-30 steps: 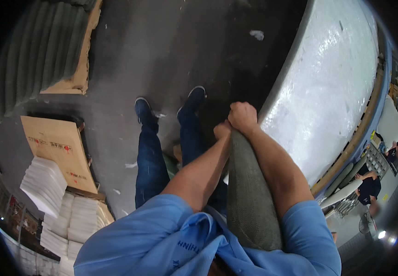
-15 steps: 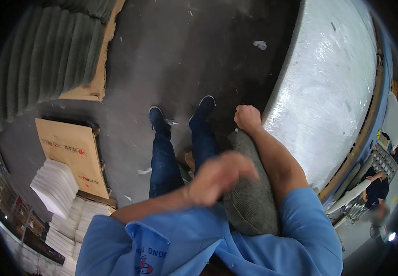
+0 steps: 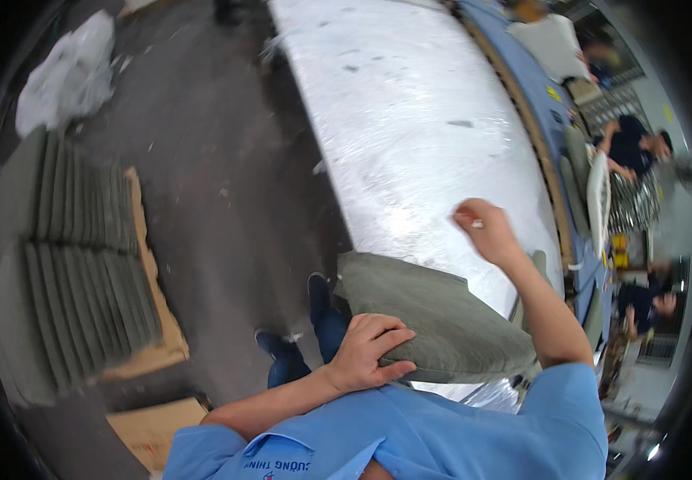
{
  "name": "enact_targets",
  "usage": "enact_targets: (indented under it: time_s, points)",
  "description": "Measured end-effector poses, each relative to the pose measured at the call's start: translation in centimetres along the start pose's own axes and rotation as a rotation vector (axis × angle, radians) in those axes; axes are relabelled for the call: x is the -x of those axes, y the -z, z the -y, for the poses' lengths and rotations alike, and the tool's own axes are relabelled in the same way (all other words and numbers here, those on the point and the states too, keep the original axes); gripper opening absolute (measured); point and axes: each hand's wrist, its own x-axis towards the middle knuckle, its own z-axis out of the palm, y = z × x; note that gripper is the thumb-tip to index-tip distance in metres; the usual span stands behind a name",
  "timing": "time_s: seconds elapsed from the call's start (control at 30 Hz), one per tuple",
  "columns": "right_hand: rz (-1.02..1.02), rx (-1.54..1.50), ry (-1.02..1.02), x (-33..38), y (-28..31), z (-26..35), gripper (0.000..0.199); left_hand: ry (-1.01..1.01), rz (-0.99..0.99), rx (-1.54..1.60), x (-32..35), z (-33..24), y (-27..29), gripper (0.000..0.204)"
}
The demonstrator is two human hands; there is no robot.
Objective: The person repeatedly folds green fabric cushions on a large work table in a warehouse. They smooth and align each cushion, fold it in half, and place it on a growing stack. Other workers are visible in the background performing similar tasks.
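Observation:
A grey-green fabric cushion (image 3: 434, 316) lies tilted in front of my body, its far part overlapping the edge of a plastic-wrapped surface. My left hand (image 3: 370, 352) grips the cushion's near left edge, with the thumb and fingers against the fabric. Beyond the cushion, my right hand (image 3: 488, 232) is raised over the shiny wrap, apart from the cushion. Its fingers are curled in, and a small white bit shows at them, too small to name.
Long plastic-wrapped surface (image 3: 410, 144) stretches away ahead, beside a blue-topped table (image 3: 514, 60). Grey cushions (image 3: 82, 304) stand in rows on cardboard at the left. A crumpled plastic heap (image 3: 70, 76) lies at far left. People (image 3: 634, 148) work at the right.
My view has turned right, toward the wrapped surface. The cushion has come out from under my right arm to the front. My left hand has taken hold of it; my right hand has risen away.

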Motion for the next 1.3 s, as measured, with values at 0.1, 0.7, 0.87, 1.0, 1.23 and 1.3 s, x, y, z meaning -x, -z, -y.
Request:
enact_targets:
  time_s: [0.1, 0.7, 0.87, 1.0, 1.23, 1.3]
  points:
    - [-0.573, -0.014, -0.290, 11.6, 7.7, -4.4, 0.027, -0.008, 0.043, -0.043, -0.1, -0.5, -0.7, 0.053]
    - [-1.078, -1.975, -1.159, 40.1, -19.1, 3.4, 0.068, 0.587, 0.412, 0.407, 9.4, -1.3, 2.8, 0.044]
    - [-1.131, -1.827, -1.193, 39.8, -20.2, 1.4, 0.068, 0.749, 0.125, 0.076, 14.6, -2.7, 11.5, 0.042]
    - [-1.146, -1.490, -1.049, 37.4, -15.1, -2.1, 0.063, 0.787, -0.059, -0.032, 20.1, 0.3, 16.7, 0.041]
    - [-0.696, -0.424, -0.855, 28.1, 1.0, -2.1, 0.061, 0.818, -0.265, -0.082, 26.2, 3.8, 20.7, 0.040]
    - [-0.537, -0.184, -0.713, 25.1, 5.0, 0.8, 0.065, 0.843, -0.322, -0.087, 27.6, 4.1, 21.4, 0.040]
